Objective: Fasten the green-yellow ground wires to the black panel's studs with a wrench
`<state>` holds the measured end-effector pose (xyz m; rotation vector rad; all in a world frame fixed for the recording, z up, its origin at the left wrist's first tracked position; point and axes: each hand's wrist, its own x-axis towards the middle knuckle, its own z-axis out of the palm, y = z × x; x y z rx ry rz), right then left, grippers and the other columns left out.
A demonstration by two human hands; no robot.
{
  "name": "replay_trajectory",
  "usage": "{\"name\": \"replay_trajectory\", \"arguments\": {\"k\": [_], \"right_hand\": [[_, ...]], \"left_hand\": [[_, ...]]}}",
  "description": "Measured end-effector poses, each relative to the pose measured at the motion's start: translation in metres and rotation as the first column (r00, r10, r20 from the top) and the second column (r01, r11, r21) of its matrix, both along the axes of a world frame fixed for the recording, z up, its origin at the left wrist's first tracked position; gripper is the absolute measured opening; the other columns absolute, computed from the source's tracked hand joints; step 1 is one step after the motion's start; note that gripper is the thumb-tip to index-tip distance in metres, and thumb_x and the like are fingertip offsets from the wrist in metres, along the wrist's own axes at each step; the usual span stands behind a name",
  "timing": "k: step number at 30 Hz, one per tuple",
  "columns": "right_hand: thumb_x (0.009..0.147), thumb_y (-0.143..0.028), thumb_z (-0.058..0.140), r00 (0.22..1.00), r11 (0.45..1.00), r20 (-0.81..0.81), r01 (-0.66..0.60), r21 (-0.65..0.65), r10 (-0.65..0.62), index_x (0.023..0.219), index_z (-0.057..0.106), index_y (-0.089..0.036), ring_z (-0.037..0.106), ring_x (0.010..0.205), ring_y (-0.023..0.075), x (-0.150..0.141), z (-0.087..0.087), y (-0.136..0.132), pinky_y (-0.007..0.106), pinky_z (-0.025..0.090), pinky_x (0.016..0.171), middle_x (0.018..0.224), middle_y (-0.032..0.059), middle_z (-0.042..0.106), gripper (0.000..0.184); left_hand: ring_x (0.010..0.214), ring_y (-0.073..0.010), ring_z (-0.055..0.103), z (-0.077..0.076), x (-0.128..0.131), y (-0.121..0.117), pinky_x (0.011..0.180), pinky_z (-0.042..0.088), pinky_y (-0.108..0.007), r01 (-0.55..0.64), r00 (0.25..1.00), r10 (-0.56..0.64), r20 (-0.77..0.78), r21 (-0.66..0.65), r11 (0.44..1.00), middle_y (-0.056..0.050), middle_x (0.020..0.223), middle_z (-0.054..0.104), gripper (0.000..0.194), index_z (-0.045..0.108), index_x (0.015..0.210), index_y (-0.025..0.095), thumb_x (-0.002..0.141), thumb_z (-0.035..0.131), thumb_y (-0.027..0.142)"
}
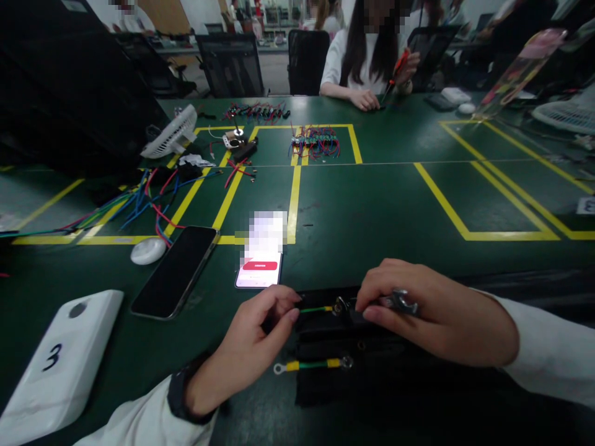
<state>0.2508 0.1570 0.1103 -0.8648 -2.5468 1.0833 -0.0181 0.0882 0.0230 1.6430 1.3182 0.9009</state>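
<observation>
My left hand (260,328) pinches the near end of a short green wire (316,310). That wire has a yellow sleeve, and its ring terminal end meets a bolt-like fastener (340,305) on a long black part (325,387). A silver metal tool, which looks like a wrench (402,301), is gripped in my right hand (423,310), its jaw poking out past the fingers. My right fingertips are just right of the fastener; the tool's other end is hidden. Closer to me, a second green wire (312,365) with yellow sleeves and ring terminals lies across the black part's left end.
Left of my hands are a lit phone (260,272), a dark phone (176,272), a white round case (147,251) and a white power bank (60,365). Loose wires (153,192) and wired boards (316,141) lie farther back. Across the table, a person (367,68) holds a red-handled tool.
</observation>
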Motion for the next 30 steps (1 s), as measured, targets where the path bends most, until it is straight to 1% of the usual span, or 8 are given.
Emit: {"name": "replay_trajectory", "arguments": {"k": [3, 6, 12, 18, 21, 23, 26, 30], "right_hand": [[0.097, -0.022, 0.058, 0.999, 1.000, 0.016, -0.030, 0.001, 0.030, 0.096, 0.068, -0.019, 0.065, 0.080, 0.0183, 0.000, -0.006, -0.001, 0.034, 0.044, 0.077, 0.088, 0.0026, 0.074, 0.011], [0.098, -0.022, 0.056, 0.998, 0.999, 0.030, -0.051, -0.002, 0.051, 0.097, 0.069, -0.017, 0.065, 0.081, 0.0192, 0.000, -0.007, 0.000, 0.035, 0.044, 0.078, 0.089, 0.0038, 0.074, 0.013], [0.100, -0.016, 0.051, 0.993, 0.994, 0.052, -0.101, -0.045, 0.103, 0.100, 0.071, -0.018, 0.065, 0.086, 0.0187, 0.000, -0.002, 0.003, 0.035, 0.044, 0.079, 0.094, 0.0043, 0.073, 0.020], [0.098, -0.013, 0.054, 0.987, 0.985, 0.064, -0.143, -0.096, 0.149, 0.098, 0.075, -0.018, 0.066, 0.087, 0.0180, -0.005, 0.004, 0.010, 0.032, 0.047, 0.080, 0.095, 0.0044, 0.071, 0.022], [0.098, -0.016, 0.054, 0.992, 0.989, 0.019, -0.119, -0.092, 0.121, 0.096, 0.073, -0.018, 0.066, 0.085, 0.0168, -0.005, 0.007, 0.010, 0.029, 0.048, 0.077, 0.092, 0.0036, 0.071, 0.019], [0.099, -0.020, 0.054, 0.998, 0.995, -0.016, -0.064, -0.075, 0.063, 0.094, 0.069, -0.017, 0.065, 0.083, 0.0159, -0.004, 0.008, 0.007, 0.028, 0.048, 0.075, 0.089, 0.0027, 0.070, 0.016], [0.099, -0.023, 0.056, 1.000, 0.999, -0.026, 0.004, -0.036, -0.004, 0.094, 0.066, -0.018, 0.063, 0.079, 0.0158, -0.003, 0.008, 0.003, 0.029, 0.045, 0.076, 0.086, 0.0012, 0.069, 0.013], [0.097, -0.023, 0.059, 1.000, 1.000, 0.002, -0.009, -0.008, 0.009, 0.093, 0.068, -0.018, 0.063, 0.078, 0.0165, -0.005, 0.003, -0.001, 0.032, 0.042, 0.077, 0.084, 0.0008, 0.071, 0.012]], "left_hand": [[0.067, -0.0163, 0.059, 0.000, 0.003, 0.001, 0.064, 0.049, -0.028, -0.002, 1.000, 0.002, -0.001, 0.000, 1.000, 0.002, 0.075, 0.060, 0.009, 0.062, 0.101, 0.022, 0.095, 0.058, 0.017], [0.067, -0.0163, 0.059, 0.000, 0.005, 0.000, 0.063, 0.049, -0.028, 0.000, 1.000, 0.000, 0.000, -0.003, 1.000, 0.002, 0.075, 0.060, 0.009, 0.062, 0.101, 0.022, 0.095, 0.058, 0.017], [0.070, -0.0162, 0.059, -0.001, 0.004, -0.002, 0.066, 0.049, -0.028, -0.001, 1.000, 0.001, 0.002, -0.008, 1.000, 0.002, 0.077, 0.060, 0.010, 0.061, 0.103, 0.022, 0.095, 0.057, 0.017], [0.069, -0.0160, 0.058, -0.003, 0.000, -0.003, 0.065, 0.049, -0.028, 0.011, 1.000, -0.011, 0.001, -0.008, 1.000, 0.003, 0.077, 0.059, 0.009, 0.061, 0.103, 0.023, 0.096, 0.057, 0.018], [0.067, -0.0160, 0.058, -0.003, -0.002, -0.003, 0.064, 0.048, -0.028, 0.014, 1.000, -0.014, 0.002, -0.008, 1.000, 0.003, 0.075, 0.058, 0.009, 0.061, 0.101, 0.022, 0.096, 0.056, 0.018], [0.067, -0.0160, 0.057, -0.002, -0.002, -0.002, 0.063, 0.048, -0.028, 0.014, 1.000, -0.014, 0.004, -0.008, 1.000, 0.003, 0.074, 0.058, 0.009, 0.061, 0.101, 0.022, 0.095, 0.056, 0.018], [0.068, -0.0161, 0.057, -0.001, -0.003, -0.002, 0.064, 0.048, -0.028, 0.011, 1.000, -0.011, 0.009, -0.006, 1.000, 0.003, 0.076, 0.058, 0.009, 0.061, 0.101, 0.022, 0.095, 0.057, 0.018], [0.068, -0.0160, 0.057, 0.000, -0.002, -0.001, 0.064, 0.049, -0.028, 0.008, 1.000, -0.008, 0.015, -0.005, 1.000, 0.003, 0.076, 0.059, 0.009, 0.061, 0.102, 0.022, 0.095, 0.057, 0.018]]}}
